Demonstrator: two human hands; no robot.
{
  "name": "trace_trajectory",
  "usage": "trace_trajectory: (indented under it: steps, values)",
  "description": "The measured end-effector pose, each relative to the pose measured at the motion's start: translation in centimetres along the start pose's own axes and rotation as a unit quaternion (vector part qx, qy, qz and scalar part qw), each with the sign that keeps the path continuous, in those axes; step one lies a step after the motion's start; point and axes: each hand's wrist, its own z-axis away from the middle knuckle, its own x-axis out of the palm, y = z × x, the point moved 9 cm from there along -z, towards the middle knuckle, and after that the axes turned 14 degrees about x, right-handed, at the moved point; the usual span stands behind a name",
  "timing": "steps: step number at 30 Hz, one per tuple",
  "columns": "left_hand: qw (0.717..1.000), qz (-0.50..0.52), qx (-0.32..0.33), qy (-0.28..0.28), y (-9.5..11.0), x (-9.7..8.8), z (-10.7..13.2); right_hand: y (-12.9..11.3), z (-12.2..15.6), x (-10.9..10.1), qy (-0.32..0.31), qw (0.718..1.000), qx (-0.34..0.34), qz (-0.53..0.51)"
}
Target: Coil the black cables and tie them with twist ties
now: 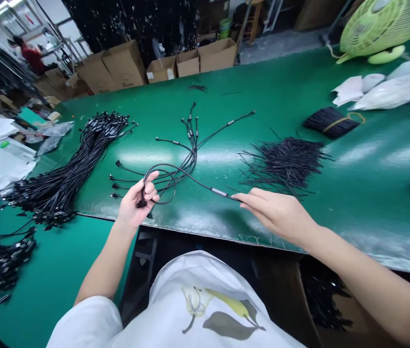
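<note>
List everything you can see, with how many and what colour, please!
Held cable: one, black and grey, between both hands
Loose cables: several, black, middle of the table
Cable heap: one, black, left
Second heap: one, black, lower left
Thin strips: too many to count, black, right
Banded bundle: one, black, behind the strips
Main table: one, green, across the middle
Bags: several, whitish, upper right
Fan: one, yellow-green, upper right
Boxes: several, brown, behind the table
Other person: one, red top, upper left
Shirt: one, white, bottom
Left hand: one, on the looped part
Right hand: one, pinching the cable
</note>
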Motion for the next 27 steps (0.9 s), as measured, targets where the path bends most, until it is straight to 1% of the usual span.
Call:
trace_trajectory:
  steps: [2, 4, 7, 9, 11, 12, 14, 15, 16, 17, 18, 19, 20, 21, 22, 23, 24, 26, 27]
  values:
    - [1.0, 0.025, -0.016, -0.007, -1.1, 0.2, -0.3, -1.1, 0.1, -0.4, 0.008, 0.999, -0.026, 0.025]
    - [0.997, 0.075, -0.013, -0.006, -1.3, 0.4, -0.6, -1.0, 0.0, -0.3, -0.001, 0.999, -0.017, 0.028]
    - [0.99, 0.139, 0.003, 0.004, -0.6, 0.4, -0.8, 0.5, -0.1, 0.1, -0.015, 1.0, 0.023, 0.005]
    - [0.989, 0.148, 0.013, 0.002, 0.1, 0.5, -0.9, 1.3, 0.0, 0.2, -0.007, 0.999, 0.046, -0.018]
    - [0.994, 0.109, 0.026, -0.005, 0.4, 0.4, -1.1, 1.5, 0.1, 0.0, 0.016, 0.998, 0.058, -0.033]
    - [0.997, 0.067, 0.034, -0.008, 0.3, 0.2, -1.2, 1.3, 0.2, -0.1, 0.03, 0.997, 0.058, -0.034]
    - [0.997, -0.056, 0.057, -0.023, -0.3, 0.1, -1.3, -0.4, 0.4, -0.1, 0.036, 0.998, 0.03, -0.035]
    - [0.988, -0.127, 0.073, -0.042, -0.8, 0.3, -1.2, -1.8, 0.5, 0.1, 0.019, 0.999, 0.002, -0.04]
    - [0.973, -0.199, 0.087, -0.074, -1.5, 0.8, -0.9, -3.3, 0.5, 0.5, -0.009, 0.998, -0.03, -0.052]
    - [0.95, -0.271, 0.093, -0.122, -2.6, 1.7, -0.4, -4.8, 0.5, 0.8, -0.04, 0.995, -0.061, -0.071]
    - [0.919, -0.338, 0.091, -0.18, -3.8, 2.6, 0.4, -6.1, 0.3, 1.1, -0.068, 0.99, -0.083, -0.095]
    - [0.883, -0.395, 0.079, -0.241, -5.3, 3.6, 1.3, -7.0, 0.0, 1.2, -0.087, 0.985, -0.089, -0.123]
    - [0.846, -0.438, 0.058, -0.298, -6.7, 4.3, 2.3, -7.4, -0.7, 1.3, -0.095, 0.98, -0.08, -0.155]
    - [0.817, -0.462, 0.032, -0.343, -7.9, 4.7, 3.3, -7.3, -1.4, 1.3, -0.095, 0.975, -0.057, -0.192]
    - [0.803, -0.467, 0.009, -0.37, -8.8, 5.0, 4.1, -6.8, -2.2, 1.4, -0.089, 0.968, -0.023, -0.234]
    - [0.806, -0.455, -0.006, -0.378, -9.2, 5.1, 4.5, -5.9, -2.9, 1.6, -0.075, 0.958, 0.018, -0.278]
    - [0.824, -0.43, -0.013, -0.369, -9.2, 5.1, 4.6, -4.9, -3.5, 1.9, -0.051, 0.944, 0.06, -0.319]
    - [0.879, -0.356, -0.003, -0.317, -8.7, 5.0, 4.2, -3.0, -3.9, 2.9, -0.002, 0.911, 0.133, -0.391]
    - [0.904, -0.316, 0.009, -0.286, -8.4, 4.9, 3.8, -2.4, -3.9, 3.9, 0.003, 0.89, 0.164, -0.424]
